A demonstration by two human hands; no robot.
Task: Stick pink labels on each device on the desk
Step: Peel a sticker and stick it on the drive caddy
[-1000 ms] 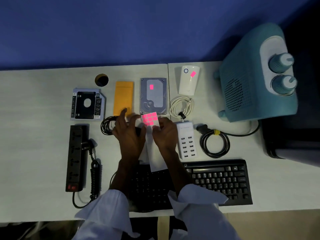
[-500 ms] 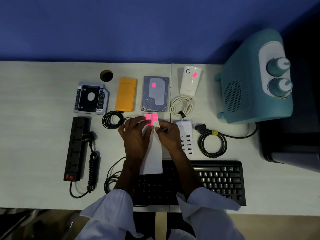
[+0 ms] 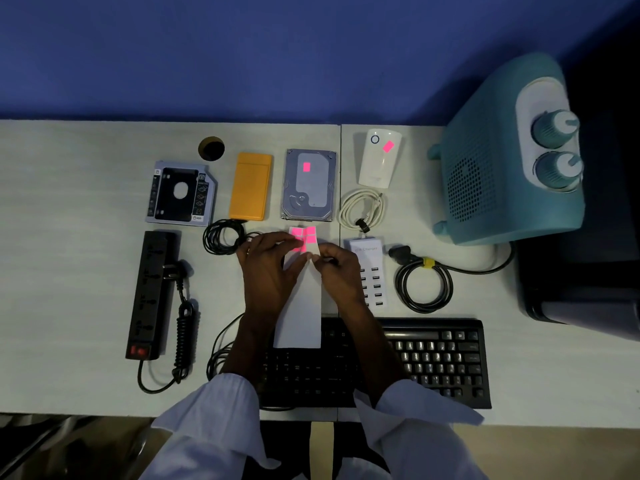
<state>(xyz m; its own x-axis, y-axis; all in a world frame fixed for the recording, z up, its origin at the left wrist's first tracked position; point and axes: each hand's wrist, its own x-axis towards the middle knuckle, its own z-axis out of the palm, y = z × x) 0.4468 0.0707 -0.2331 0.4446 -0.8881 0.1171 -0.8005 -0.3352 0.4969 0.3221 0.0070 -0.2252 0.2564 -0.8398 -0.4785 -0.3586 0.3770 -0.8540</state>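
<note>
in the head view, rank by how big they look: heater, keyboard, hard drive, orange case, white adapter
1. Heater, though it stands taller and nearer the camera, which inflates it.
2. Keyboard, partly hidden by the arms.
3. Hard drive.
4. Orange case.
5. White adapter.

One head-worn wide-angle camera is looking steeply down on the counter point(image 3: 69, 306) from above its near edge; it is facing forward toward the blue wall point(image 3: 242, 57). It is sitting close over the hands; no second view is sharing the scene.
</note>
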